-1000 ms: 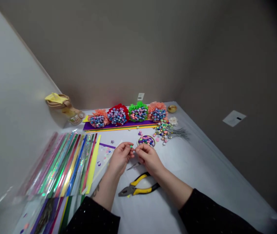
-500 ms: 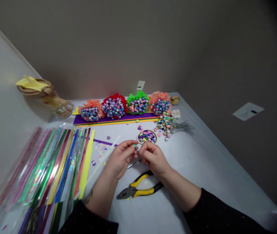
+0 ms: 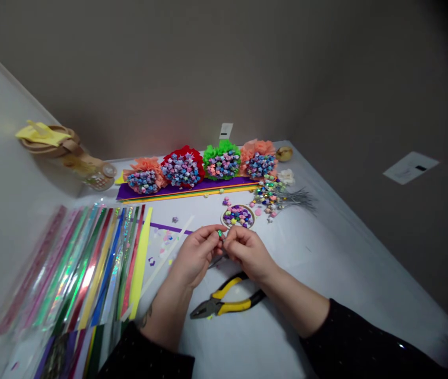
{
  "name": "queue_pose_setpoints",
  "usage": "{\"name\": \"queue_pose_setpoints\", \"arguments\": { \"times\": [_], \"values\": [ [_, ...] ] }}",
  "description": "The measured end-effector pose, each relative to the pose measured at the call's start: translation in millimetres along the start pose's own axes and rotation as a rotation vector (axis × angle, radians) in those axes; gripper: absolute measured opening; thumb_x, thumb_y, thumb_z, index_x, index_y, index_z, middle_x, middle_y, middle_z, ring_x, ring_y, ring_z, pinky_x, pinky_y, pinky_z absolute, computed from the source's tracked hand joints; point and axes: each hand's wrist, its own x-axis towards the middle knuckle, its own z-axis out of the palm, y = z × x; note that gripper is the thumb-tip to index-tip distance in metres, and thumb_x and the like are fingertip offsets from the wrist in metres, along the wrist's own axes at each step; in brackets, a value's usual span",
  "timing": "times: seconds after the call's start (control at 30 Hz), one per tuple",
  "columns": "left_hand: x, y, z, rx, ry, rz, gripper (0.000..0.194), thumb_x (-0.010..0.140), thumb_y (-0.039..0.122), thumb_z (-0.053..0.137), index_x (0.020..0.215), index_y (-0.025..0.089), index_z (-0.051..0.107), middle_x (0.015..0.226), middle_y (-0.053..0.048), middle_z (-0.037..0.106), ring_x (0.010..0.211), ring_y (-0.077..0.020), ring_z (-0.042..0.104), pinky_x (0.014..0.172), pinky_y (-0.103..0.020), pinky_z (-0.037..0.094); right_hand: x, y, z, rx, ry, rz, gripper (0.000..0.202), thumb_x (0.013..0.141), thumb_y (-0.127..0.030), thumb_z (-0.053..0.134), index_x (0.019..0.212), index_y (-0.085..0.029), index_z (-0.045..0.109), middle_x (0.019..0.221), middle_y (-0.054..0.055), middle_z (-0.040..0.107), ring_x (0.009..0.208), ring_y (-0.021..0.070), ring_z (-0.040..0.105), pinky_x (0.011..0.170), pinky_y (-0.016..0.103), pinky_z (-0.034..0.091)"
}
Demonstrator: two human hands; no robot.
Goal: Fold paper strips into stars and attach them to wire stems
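Tabletop [image 3: 318, 263] running right of pliers [image 3: 216, 305] to its edge. Beyond pliers: four bouquets [image 3: 183, 168]; my left hand [image 3: 194, 258] pinching one green piece [image 3: 219, 233]; my right hand [image 3: 251, 255] closed, contents indiscernible.

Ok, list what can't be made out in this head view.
All in the head view:
Whatever the right hand may pinch: its own fingers hide it.
Exact shape of the shiny green piece: too small, partly covered by the left hand.
Full form of the slim metal tool: the right hand covers part.
Near ends of the lower-left strips: cut off by the bottom edge.
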Motion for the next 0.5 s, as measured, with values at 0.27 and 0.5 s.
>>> {"name": "queue_pose_setpoints", "arguments": {
  "times": [0.27,0.5],
  "values": [
    [-2.0,2.4,1.2,0.004,0.007,0.015,0.025,0.066,0.027,0.078,0.086,0.014,0.072,0.069,-0.002,0.063,0.061,-0.0078,0.054,0.060,-0.019,0.043,-1.5,-0.2,-0.7,0.007,0.023,-0.007,0.012,0.068,-0.020,0.057,0.059,-0.019,0.050,0.043,-0.008,0.045,0.040,0.0063,0.033,0.043,0.021,0.023],
    [-2.5,2.9,1.9,0.006,-0.008,0.013,0.023,0.065,0.027,0.077,0.084,0.014,0.073,0.068,-0.001,0.063,0.060,-0.0073,0.052,0.060,-0.019,0.042,-1.3,0.6,-1.1,0.013,0.010,-0.026,0.011,0.069,-0.018,0.056,0.059,-0.019,0.051,0.044,-0.008,0.045,0.041,0.0061,0.033,0.044,0.021,0.024]
  ]
}}
